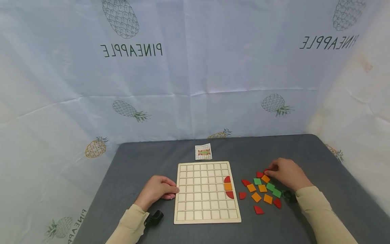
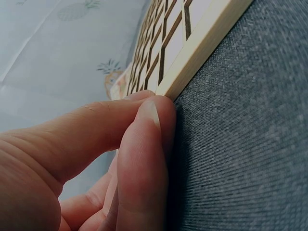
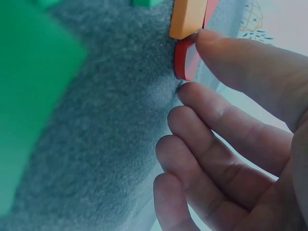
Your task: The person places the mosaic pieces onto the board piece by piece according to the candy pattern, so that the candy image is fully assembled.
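Note:
A pale wooden grid board [image 1: 198,205] lies flat on the table. My left hand [image 1: 156,189] holds its left edge with thumb and index fingertips; the left wrist view shows the wooden rim [image 2: 180,77] at those fingertips. On the board's right side, an orange square [image 1: 228,186] sits between two red rounded pieces [image 1: 227,179]. My right hand [image 1: 287,173] is at the back of the loose pieces, its thumb and index finger at opposite ends of a red rounded piece [image 3: 185,60]. An orange square [image 3: 187,19] touches or nearly touches that piece.
Several loose orange squares [image 1: 256,197], green pieces [image 1: 270,186] and red pieces [image 1: 258,210] lie right of the board. Behind the board is a small printed pattern card [image 1: 203,157]. A pineapple-print cloth [image 1: 189,115] hangs behind the grey table [image 1: 146,156].

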Demonstrator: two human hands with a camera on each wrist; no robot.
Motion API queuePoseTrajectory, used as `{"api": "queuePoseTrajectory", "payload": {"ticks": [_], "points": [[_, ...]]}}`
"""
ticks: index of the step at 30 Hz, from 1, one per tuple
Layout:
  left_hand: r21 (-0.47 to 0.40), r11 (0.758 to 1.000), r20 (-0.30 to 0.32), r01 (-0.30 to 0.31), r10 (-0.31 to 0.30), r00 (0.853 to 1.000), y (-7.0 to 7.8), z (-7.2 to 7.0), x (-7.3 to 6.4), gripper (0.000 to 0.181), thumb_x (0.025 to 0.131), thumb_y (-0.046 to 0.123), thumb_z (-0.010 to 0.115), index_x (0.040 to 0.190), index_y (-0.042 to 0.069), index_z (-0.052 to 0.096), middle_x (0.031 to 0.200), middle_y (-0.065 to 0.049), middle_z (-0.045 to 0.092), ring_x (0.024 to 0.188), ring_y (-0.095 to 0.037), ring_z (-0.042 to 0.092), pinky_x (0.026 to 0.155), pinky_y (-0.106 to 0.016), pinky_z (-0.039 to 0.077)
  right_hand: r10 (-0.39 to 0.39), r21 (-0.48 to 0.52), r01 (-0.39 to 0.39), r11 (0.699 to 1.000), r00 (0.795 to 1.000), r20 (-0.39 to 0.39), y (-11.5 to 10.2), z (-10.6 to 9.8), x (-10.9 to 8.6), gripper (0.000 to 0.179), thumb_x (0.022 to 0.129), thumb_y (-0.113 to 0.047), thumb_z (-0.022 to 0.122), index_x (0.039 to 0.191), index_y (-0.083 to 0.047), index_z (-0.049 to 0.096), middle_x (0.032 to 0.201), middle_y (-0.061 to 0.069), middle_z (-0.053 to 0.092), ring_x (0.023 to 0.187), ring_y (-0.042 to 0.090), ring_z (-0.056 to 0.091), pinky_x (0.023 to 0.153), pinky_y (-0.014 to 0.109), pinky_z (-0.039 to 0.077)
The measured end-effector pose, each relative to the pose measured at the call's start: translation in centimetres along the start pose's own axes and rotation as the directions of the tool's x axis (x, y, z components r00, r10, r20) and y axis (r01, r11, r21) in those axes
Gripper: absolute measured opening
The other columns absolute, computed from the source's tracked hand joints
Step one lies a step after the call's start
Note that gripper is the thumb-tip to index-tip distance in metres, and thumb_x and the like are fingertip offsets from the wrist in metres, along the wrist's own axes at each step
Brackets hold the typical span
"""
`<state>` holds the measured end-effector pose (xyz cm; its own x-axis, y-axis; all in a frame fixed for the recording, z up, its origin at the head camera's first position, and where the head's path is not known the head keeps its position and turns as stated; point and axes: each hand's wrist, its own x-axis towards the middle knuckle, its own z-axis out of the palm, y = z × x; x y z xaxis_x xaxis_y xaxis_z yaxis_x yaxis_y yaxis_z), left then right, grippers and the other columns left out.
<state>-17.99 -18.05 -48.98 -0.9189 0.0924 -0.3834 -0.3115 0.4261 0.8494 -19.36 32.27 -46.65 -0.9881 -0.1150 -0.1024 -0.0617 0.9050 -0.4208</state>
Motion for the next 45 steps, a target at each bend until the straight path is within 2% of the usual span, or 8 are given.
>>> {"api": "queuePoseTrajectory", "payload": {"ticks": [14,18,23,29,33,39,45], "points": [[0.002,1.0,0.006,-0.009,0.009,1.0,0.3,-0.1,-0.3,0.029,0.082,0.016,0.094,0.102,0.001,0.08,0.082,-0.008,0.08,0.069,-0.013,0.077,0.066,-0.03,0.066,0.004,-0.005,-0.004,1.0,1.0,0.013,-0.2,0.1,0.8,0.016,0.095,-0.025,0.084,0.1,-0.01,0.08,0.096,0.005,0.077,0.083,0.02,0.069,0.073,0.047,0.062],[0.001,1.0,0.02,-0.009,0.009,1.0,0.1,0.1,-0.3,0.029,0.082,0.018,0.094,0.103,0.001,0.08,0.083,-0.007,0.081,0.07,-0.013,0.077,0.067,-0.03,0.066,0.001,0.007,-0.001,1.0,1.0,0.008,-0.9,0.2,0.8,0.021,0.095,-0.024,0.084,0.106,-0.006,0.08,0.1,0.008,0.078,0.086,0.022,0.07,0.075,0.049,0.063],[-0.001,1.0,0.012,-0.019,0.019,1.0,0.1,0.2,-0.2,0.029,0.083,0.017,0.093,0.102,0.001,0.08,0.082,-0.007,0.081,0.069,-0.012,0.076,0.066,-0.029,0.066,-0.041,0.046,0.042,0.998,0.999,-0.031,-4.2,0.9,1.4,0.023,0.096,-0.024,0.084,0.109,-0.005,0.08,0.104,0.01,0.076,0.088,0.023,0.07,0.079,0.048,0.064],[-0.001,1.0,0.005,-0.026,0.026,1.0,0.3,0.0,-0.2,0.027,0.083,0.016,0.093,0.102,0.0,0.08,0.082,-0.007,0.081,0.069,-0.012,0.077,0.066,-0.029,0.066,-0.108,0.063,0.111,0.992,0.993,-0.051,-9.3,2.8,1.9,0.014,0.094,-0.022,0.086,0.102,-0.012,0.082,0.101,0.004,0.074,0.089,0.019,0.069,0.08,0.044,0.063],[0.001,1.0,0.003,-0.021,0.021,1.0,0.3,-0.1,-0.4,0.027,0.083,0.015,0.093,0.102,0.0,0.081,0.083,-0.007,0.081,0.07,-0.012,0.077,0.068,-0.029,0.066,-0.146,0.064,0.149,0.987,0.988,-0.056,-11.8,4.0,1.9,0.013,0.092,-0.021,0.089,0.101,-0.014,0.082,0.098,0.0,0.072,0.087,0.014,0.066,0.079,0.039,0.062],[-0.013,1.0,0.006,-0.017,0.017,1.0,0.5,-0.1,-0.3,0.028,0.082,0.014,0.094,0.101,0.0,0.08,0.086,-0.009,0.081,0.071,-0.012,0.077,0.069,-0.03,0.067,-0.174,0.042,0.176,0.983,0.983,-0.055,-14.3,5.4,1.8,0.013,0.089,-0.02,0.091,0.097,-0.015,0.082,0.09,-0.002,0.067,0.078,0.013,0.056,0.068,0.031,0.052],[-0.021,1.0,0.011,-0.002,0.003,1.0,0.6,0.0,-0.2,0.028,0.081,0.012,0.094,0.101,-0.001,0.079,0.087,-0.011,0.08,0.07,-0.012,0.077,0.068,-0.03,0.067,-0.185,0.016,0.185,0.983,0.982,-0.04,-15.5,6.6,1.9,0.013,0.088,-0.021,0.092,0.092,-0.017,0.08,0.088,-0.005,0.065,0.077,0.011,0.056,0.068,0.03,0.052]]}}
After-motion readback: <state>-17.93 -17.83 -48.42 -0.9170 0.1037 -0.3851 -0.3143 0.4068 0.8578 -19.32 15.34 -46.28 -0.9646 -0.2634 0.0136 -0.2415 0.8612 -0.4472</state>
